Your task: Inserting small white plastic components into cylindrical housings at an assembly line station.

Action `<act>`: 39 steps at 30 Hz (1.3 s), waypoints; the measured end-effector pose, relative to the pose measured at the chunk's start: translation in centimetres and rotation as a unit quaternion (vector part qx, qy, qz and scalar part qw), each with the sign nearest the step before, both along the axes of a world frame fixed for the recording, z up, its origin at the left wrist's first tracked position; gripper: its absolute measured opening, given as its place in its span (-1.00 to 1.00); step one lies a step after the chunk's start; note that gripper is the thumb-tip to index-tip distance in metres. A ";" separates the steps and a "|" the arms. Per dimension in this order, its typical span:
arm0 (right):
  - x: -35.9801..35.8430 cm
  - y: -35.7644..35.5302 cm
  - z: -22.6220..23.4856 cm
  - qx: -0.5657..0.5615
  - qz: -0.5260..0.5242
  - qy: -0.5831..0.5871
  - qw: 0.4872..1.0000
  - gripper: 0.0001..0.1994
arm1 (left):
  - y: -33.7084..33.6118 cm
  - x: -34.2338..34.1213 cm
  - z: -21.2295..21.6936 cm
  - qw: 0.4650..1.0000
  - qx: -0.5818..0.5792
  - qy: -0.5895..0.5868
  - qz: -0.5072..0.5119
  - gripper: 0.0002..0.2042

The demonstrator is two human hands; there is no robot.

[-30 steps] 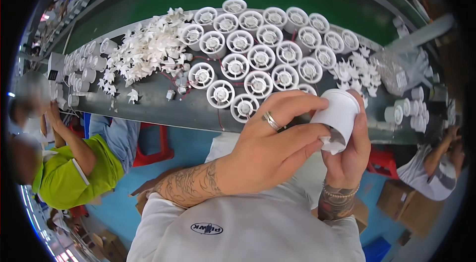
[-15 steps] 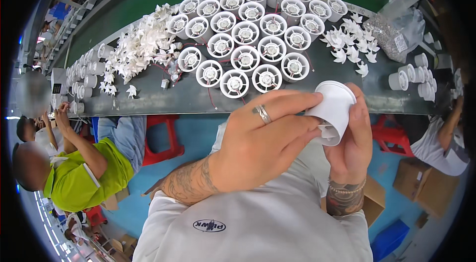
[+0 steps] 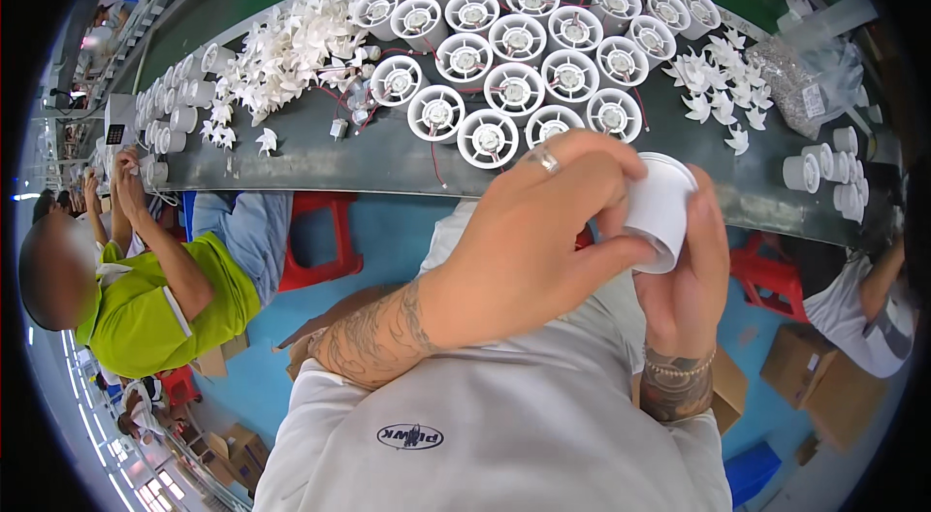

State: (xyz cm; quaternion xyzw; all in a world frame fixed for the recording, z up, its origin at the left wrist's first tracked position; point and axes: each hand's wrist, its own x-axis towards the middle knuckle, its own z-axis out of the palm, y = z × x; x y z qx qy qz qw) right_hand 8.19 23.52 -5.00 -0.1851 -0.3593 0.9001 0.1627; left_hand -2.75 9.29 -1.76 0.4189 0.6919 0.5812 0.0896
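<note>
A white, cup-shaped plastic housing (image 3: pixel 660 207) is held up in front of my chest, just off the table's near edge. From its left side, my left hand (image 3: pixel 543 236), with a ring on one finger, grips it; the thumb lies at the lower rim. My right hand (image 3: pixel 690 265) wraps the right side with its fingers along the wall. The open end tilts down toward me, and what sits deep inside cannot be made out. Beyond my hands stand several similar housings (image 3: pixel 516 37) with spoked centres and thin red wires.
White bladed impellers (image 3: pixel 291 51) are heaped left of the housings, with a smaller pile (image 3: pixel 722 80) to the right. A clear bag of small metal parts (image 3: pixel 787 90) lies at the right end near more white cups (image 3: pixel 803 173). A person in a green shirt (image 3: pixel 160 308) sits at left.
My left fingers have shifted on the housing, and the thumb now shows at its lower rim. The white piece seen at the opening earlier is out of sight. The whole view has turned slightly.
</note>
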 end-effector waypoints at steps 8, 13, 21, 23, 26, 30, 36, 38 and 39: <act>1.0 1.2 -0.8 -0.027 0.009 -0.015 0.999 -0.62 | 0.8 -0.1 0.3 0.993 -0.101 -0.005 -0.053 -0.65; 2.2 3.3 -2.3 0.046 0.007 -0.008 0.999 -0.75 | 0.9 1.0 -1.2 0.993 -0.063 0.088 -0.055 -0.61; 5.1 18.4 -6.9 0.862 -0.254 -0.235 0.370 -0.65 | -11.1 -6.7 -6.9 0.936 -0.103 0.040 0.333 -0.79; 5.3 19.6 -6.1 0.865 -0.241 -0.296 0.325 -0.66 | -15.0 -10.0 -8.1 0.913 -0.125 0.054 0.384 -0.78; 5.8 22.6 -6.5 0.868 -0.219 -0.368 0.249 -0.62 | -19.7 -13.1 -9.0 0.834 -0.221 0.212 0.460 -0.71; 6.1 29.7 -10.9 0.837 -0.233 -0.307 0.388 -0.47 | -23.9 -11.9 -8.8 0.785 -0.290 0.255 0.485 -0.60; 10.6 36.0 -6.4 0.886 -0.224 -0.364 0.180 -0.63 | -21.5 -13.9 -13.0 0.829 -0.291 0.207 0.431 -0.43; 8.9 37.0 -7.0 0.867 -0.330 -0.344 0.148 -0.61 | -21.4 -13.7 -12.0 0.832 -0.275 0.197 0.440 -0.48; 7.1 35.6 -6.2 0.863 -0.324 -0.309 0.233 -0.59 | -21.4 -13.9 -11.7 0.844 -0.251 0.156 0.448 -0.50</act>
